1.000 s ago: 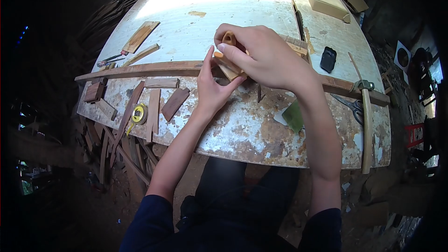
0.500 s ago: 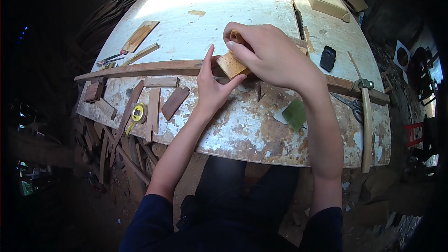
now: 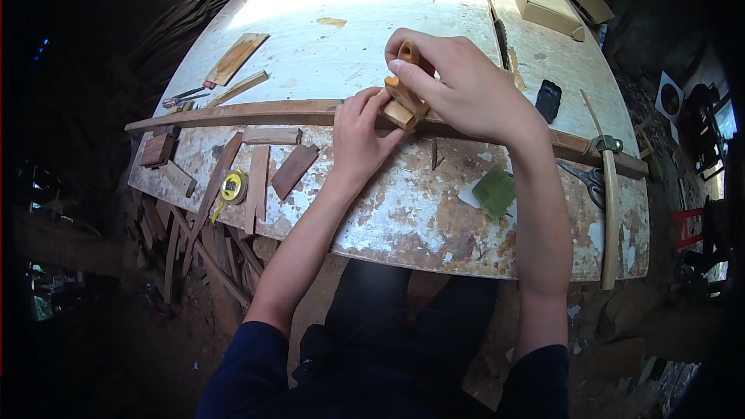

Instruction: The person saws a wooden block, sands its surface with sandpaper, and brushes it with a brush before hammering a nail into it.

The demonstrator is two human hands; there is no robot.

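My right hand (image 3: 458, 81) pinches a honey-coloured wooden piece (image 3: 409, 51) by its rounded upper end, which has a hole through it. Its lower part is turned edge-on, ending in a pale squared block (image 3: 399, 116); the palm side is hidden by my fingers. Around the block's left side curl the fingers of my left hand (image 3: 361, 128), with the thumb below it. Both hands are over a long dark wooden bar (image 3: 264, 113) that lies across the worktable (image 3: 372, 217).
Left of my hands lie wood offcuts (image 3: 295, 171), a yellow tape measure (image 3: 233, 185) and a screwdriver (image 3: 186, 98). To the right are green sandpaper (image 3: 494, 192), a black case (image 3: 548, 101), scissors (image 3: 594, 182) and a hammer (image 3: 610, 209). A cardboard box (image 3: 545, 5) stands behind.
The wooden piece has turned from showing its broad speckled face to nearly edge-on. My left fingers, spread before, have closed against it. My right hand has shifted slightly right.
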